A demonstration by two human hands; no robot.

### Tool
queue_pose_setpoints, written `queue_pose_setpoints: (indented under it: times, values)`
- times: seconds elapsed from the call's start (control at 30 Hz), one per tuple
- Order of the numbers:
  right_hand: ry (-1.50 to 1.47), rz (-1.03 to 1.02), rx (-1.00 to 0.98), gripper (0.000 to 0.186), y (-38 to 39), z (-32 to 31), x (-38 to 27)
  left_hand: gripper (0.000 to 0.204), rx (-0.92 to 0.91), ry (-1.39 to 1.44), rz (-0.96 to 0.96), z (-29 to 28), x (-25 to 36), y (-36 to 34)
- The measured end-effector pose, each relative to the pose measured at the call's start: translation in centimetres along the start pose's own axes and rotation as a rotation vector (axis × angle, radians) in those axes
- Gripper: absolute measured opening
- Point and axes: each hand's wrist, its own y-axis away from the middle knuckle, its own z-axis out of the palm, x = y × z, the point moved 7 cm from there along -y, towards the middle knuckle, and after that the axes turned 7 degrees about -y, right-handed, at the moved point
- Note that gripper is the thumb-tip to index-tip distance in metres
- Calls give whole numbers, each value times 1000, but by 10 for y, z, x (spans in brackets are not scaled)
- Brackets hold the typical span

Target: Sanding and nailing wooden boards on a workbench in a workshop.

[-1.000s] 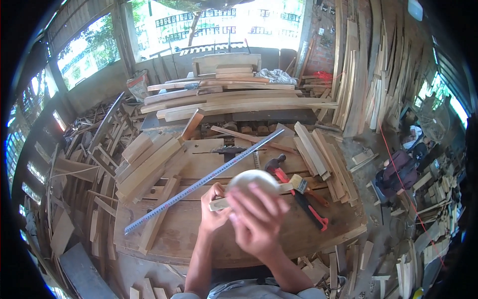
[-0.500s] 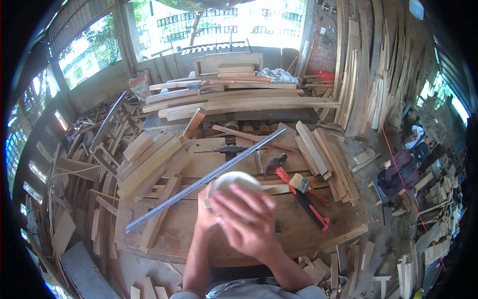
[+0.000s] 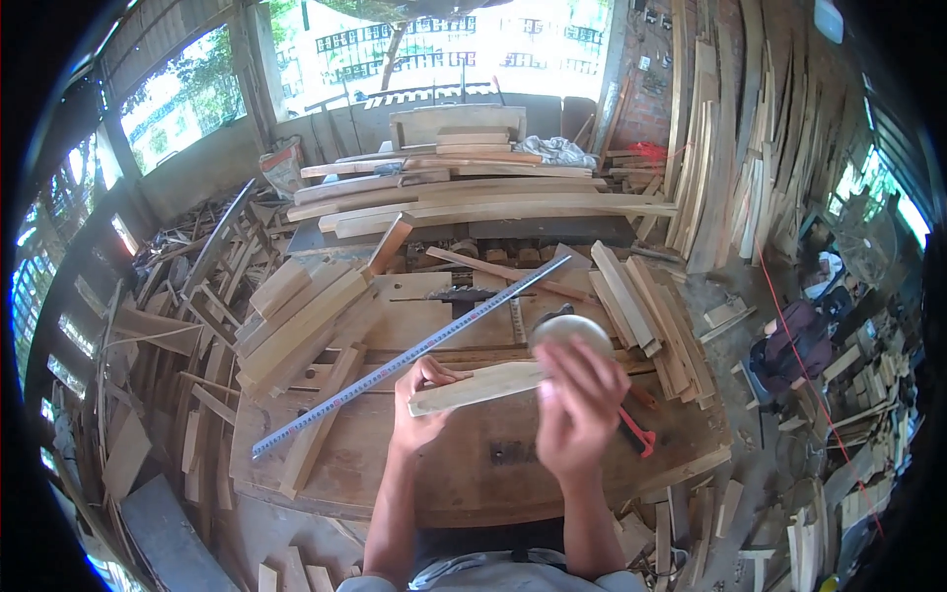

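Observation:
My left hand (image 3: 422,400) is closed round the near-left end of a short pale wooden board (image 3: 473,388), held up over the workbench (image 3: 395,464). At the board's right end, my right hand (image 3: 577,405) grips a round, pale, disc-like thing (image 3: 577,331), its fingers bent over the near side. Motion smears that hand, and the disc's underside is hidden. Behind my right hand lies a hammer (image 3: 636,434); only part of its red and black handle shows clearly. A long steel ruler (image 3: 395,365) slants across the bench, beyond my left hand.
A saw blade (image 3: 464,294) stands up through the bench top. Stacked wooden boards (image 3: 306,321) lie on the left, and more strips (image 3: 646,316) on the right. Beyond the bench are long planks (image 3: 473,202). Offcuts (image 3: 197,395) crowd the floor; a red cord (image 3: 789,331) hangs at the right.
My right hand has slid the disc-like thing rightward along the board, from near my left hand to the far end. The board now shows, and the hammer and brush are largely covered.

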Motion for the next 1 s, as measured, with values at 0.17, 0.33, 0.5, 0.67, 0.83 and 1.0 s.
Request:
queue_pose_setpoints:
  times: [0.17,0.33,0.5,0.67,0.83,1.0]
  values:
    - [-61,-80,-80,34,15,24,-35,37,7,-44,83,6,12,-4]
    - [-194,-167,-156,34,25,35,-40,45,29,-94,149,-8,12,1]
    - [-157,41,-6,31,41,-2,29,32,181,-207,125,-21,10,6]
    - [-21,82,-429,49,93,37,61,35,626,-237,-28,-82,-15,32]
    - [-515,498,-250,67,105,33,84,46,701,70,-341,-65,10,44]
    - [-731,704,-178,28,110,29,96,54,363,303,-512,3,5,45]
